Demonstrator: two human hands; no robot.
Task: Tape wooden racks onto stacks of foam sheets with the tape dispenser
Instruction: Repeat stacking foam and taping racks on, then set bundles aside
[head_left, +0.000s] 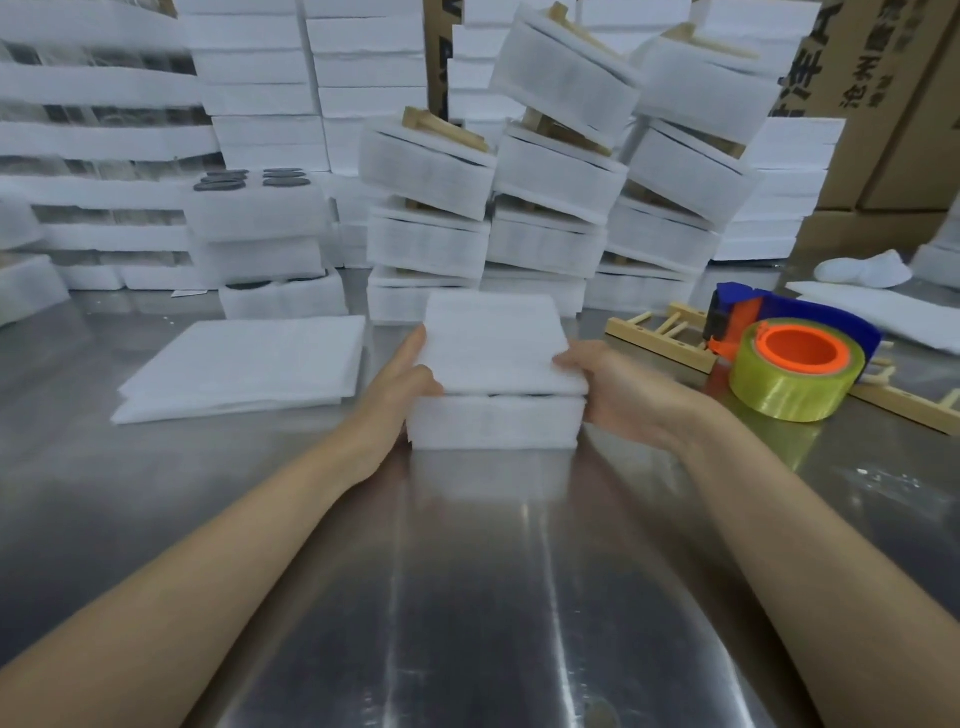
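Here the foam sheet stack (498, 384) sits on the steel table (467, 571), left hand (400, 384) and right hand (608, 384) gripping opposite sides, fingers curled on its edges; likely light, soft, crushable, so hold the sides gently, with wooden rack (660, 332) and tape dispenser (789, 358) near on the right.

I count two hands, my left hand (400, 384) and right hand (608, 384), holding one foam stack (498, 364) of two blocks. One flat sheet pile (244, 364), one tape dispenser (810, 312), one tape roll (795, 379), three columns of bundles (550, 208). Loose wooden racks (660, 332): one or two, unclear.
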